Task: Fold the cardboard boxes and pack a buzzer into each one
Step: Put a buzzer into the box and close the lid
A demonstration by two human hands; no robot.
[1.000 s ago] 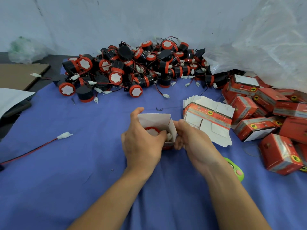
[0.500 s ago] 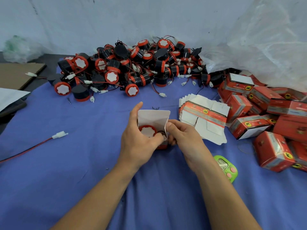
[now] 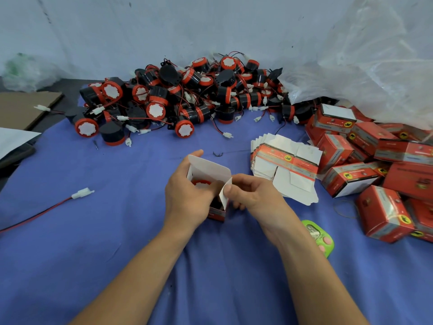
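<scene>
A heap of loose buzzers (image 3: 178, 99) lies at the back of the blue-clothed tabletop (image 3: 117, 254), with packed boxes (image 3: 375, 165) at the right and flat cartons (image 3: 285, 165) beside them. The left hand (image 3: 187, 198) has its fingers wrapped round the open cardboard box (image 3: 208, 171). The right hand (image 3: 257, 198) has its fingers pinching the side flap (image 3: 225, 193). A buzzer (image 3: 201, 183) sits inside.

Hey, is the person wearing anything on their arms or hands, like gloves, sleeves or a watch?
Nothing shows. The left hand and right hand are bare: no gloves, no rings. The left forearm and right forearm are uncovered to the frame's edge: no sleeves, watch or bands.
</scene>
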